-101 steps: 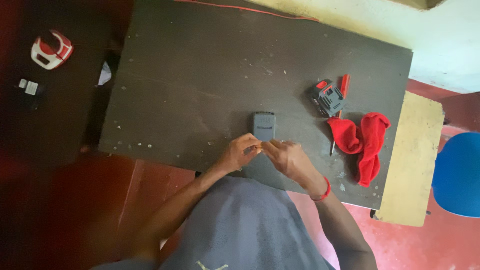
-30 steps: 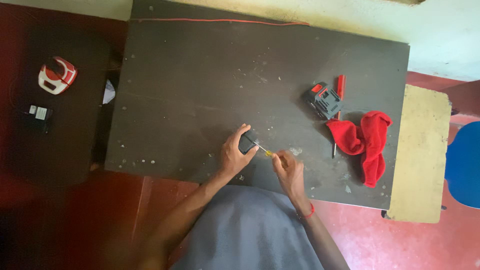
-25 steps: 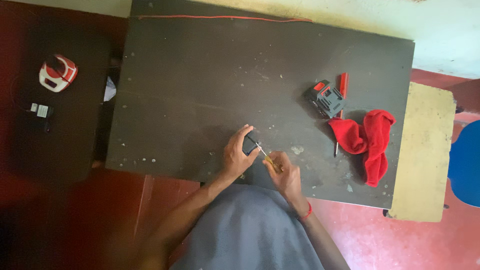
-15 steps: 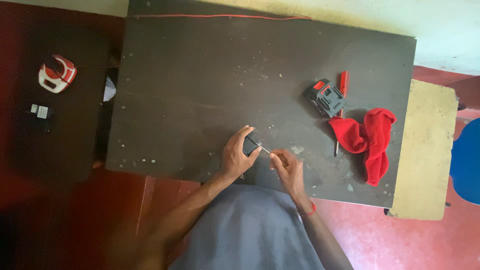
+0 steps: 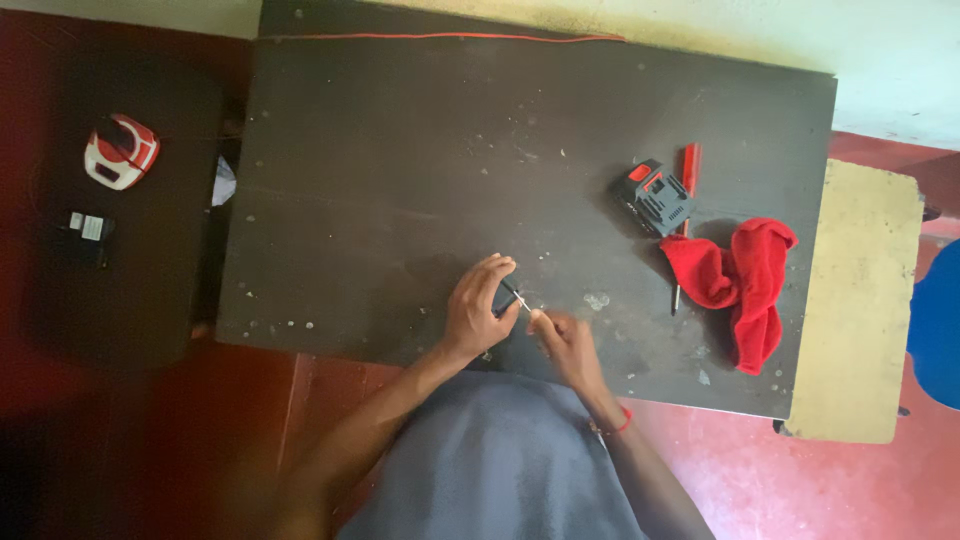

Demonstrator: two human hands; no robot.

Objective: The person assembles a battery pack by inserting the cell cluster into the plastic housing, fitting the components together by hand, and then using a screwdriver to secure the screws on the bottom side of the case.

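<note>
Dark small device sits at the near edge of the tabletop, clamped under my curled left hand. My right hand pinches a thin screwdriver; I judge steady downward pressure and a firm left grip prevent slipping.

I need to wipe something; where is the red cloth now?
The red cloth lies on the right side of the dark table, beside the black battery pack.
</note>
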